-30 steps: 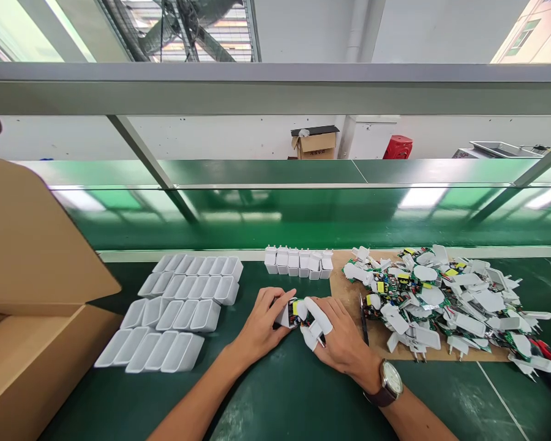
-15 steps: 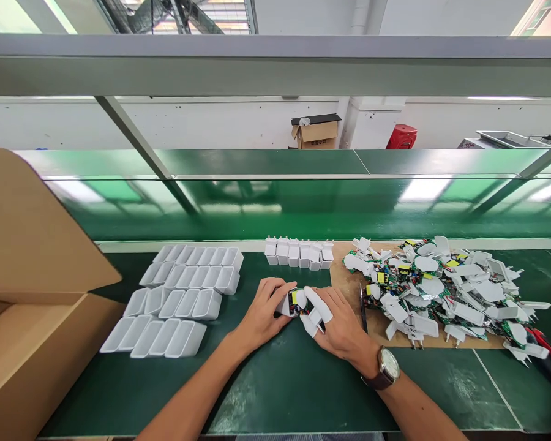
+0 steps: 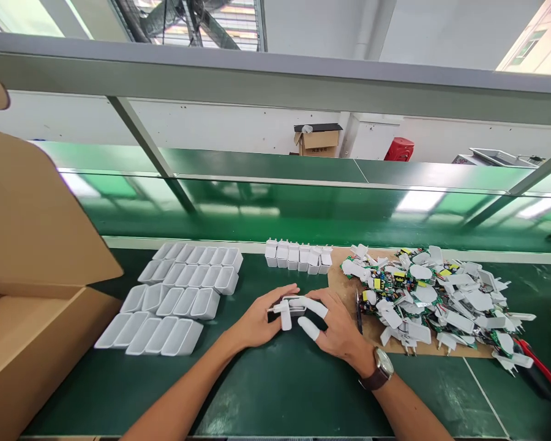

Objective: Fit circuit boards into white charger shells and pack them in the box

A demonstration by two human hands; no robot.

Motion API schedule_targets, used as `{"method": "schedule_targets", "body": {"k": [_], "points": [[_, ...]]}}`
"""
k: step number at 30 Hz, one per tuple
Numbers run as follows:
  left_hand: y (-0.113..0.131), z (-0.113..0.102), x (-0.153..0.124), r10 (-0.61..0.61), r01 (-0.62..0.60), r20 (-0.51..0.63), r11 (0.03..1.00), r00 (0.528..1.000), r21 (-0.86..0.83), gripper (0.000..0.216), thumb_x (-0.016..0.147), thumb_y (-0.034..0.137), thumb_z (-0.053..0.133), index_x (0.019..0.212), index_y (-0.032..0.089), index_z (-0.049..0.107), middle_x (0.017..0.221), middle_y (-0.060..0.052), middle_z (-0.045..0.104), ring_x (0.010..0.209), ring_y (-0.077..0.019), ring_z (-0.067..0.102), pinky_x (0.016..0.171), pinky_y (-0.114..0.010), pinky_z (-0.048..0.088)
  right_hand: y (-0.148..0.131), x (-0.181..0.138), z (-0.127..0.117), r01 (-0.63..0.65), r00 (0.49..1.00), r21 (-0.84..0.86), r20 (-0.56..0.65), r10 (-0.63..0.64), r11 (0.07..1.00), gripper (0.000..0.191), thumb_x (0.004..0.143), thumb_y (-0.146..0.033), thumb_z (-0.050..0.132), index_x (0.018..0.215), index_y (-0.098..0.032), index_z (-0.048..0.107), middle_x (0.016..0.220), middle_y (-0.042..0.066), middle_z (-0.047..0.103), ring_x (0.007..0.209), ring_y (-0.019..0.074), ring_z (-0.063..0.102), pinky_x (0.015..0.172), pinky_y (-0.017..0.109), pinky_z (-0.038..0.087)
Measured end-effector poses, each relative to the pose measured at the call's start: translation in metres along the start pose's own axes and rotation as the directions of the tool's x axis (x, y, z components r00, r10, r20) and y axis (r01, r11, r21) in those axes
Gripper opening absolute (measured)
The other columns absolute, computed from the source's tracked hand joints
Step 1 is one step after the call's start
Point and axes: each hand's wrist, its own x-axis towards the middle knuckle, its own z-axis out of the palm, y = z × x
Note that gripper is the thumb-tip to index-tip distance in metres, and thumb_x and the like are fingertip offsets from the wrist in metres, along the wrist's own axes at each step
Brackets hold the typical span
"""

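Between my hands is a white plastic charger housing (image 3: 294,306), with a flat white piece (image 3: 285,315) standing out at its left end. My left hand (image 3: 259,318) is closed around that left end, thumb below and fingers behind. White finger cots cover the thumb and index finger of my right hand (image 3: 342,321). The right index fingertip lies along the housing's top edge, while the thumb is close below its right end. Whether the other right fingers touch it is hidden. Behind my hands stands a row of white charger housings (image 3: 298,256) with plug pins.
Rows of open white shells (image 3: 183,303) lie left, next to a cardboard box (image 3: 50,361). At right, a heap of circuit boards with white covers (image 3: 431,300) covers a brown sheet (image 3: 344,282). A dark slim tool (image 3: 359,312) and red-handled pliers (image 3: 544,370) lie beside it.
The circuit board with a yellow part that showed between my hands is out of sight. The white housing has turned, and my right index finger has moved onto its top. My view has tilted.
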Motion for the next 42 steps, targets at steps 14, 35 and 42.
{"method": "schedule_targets", "body": {"k": [14, 35, 42], "points": [[0.001, 0.005, -0.007, 0.006, -0.017, -0.104, 0.994, 0.995, -0.111, 0.090, 0.101, 0.041, 0.063, 0.167, 0.031, 0.002, 0.160, -0.019, 0.047, 0.136, -0.0297, 0.058, 0.116, -0.055, 0.044, 0.011, 0.002, 0.020, 0.055, 0.998, -0.010, -0.034, -0.056, 0.998, 0.046, 0.102, -0.017, 0.053, 0.147, -0.027, 0.050, 0.125, 0.013, 0.068, 0.106, 0.0260, 0.072, 0.084, 0.039, 0.064], [-0.001, 0.015, -0.006, 0.265, -0.222, -0.275, 0.959, 0.924, 0.178, 0.082, 0.094, 0.023, 0.065, 0.163, 0.028, 0.021, 0.123, -0.011, 0.062, 0.109, -0.0234, 0.064, 0.100, -0.045, 0.054, 0.007, -0.004, 0.023, 0.014, 1.000, -0.025, 0.022, -0.013, 1.000, 0.040, 0.104, -0.018, 0.051, 0.143, -0.026, 0.051, 0.123, 0.012, 0.069, 0.107, 0.0261, 0.070, 0.085, 0.039, 0.063], [-0.002, 0.012, -0.008, 0.238, -0.208, -0.261, 0.968, 0.935, 0.139, 0.076, 0.097, 0.024, 0.061, 0.162, 0.028, 0.023, 0.124, -0.011, 0.061, 0.112, -0.0247, 0.064, 0.100, -0.044, 0.054, 0.005, -0.005, 0.026, -0.059, 0.996, -0.026, 0.063, 0.061, 0.998, 0.035, 0.104, -0.020, 0.051, 0.138, -0.026, 0.053, 0.119, 0.010, 0.069, 0.102, 0.0247, 0.070, 0.084, 0.038, 0.062]]}}
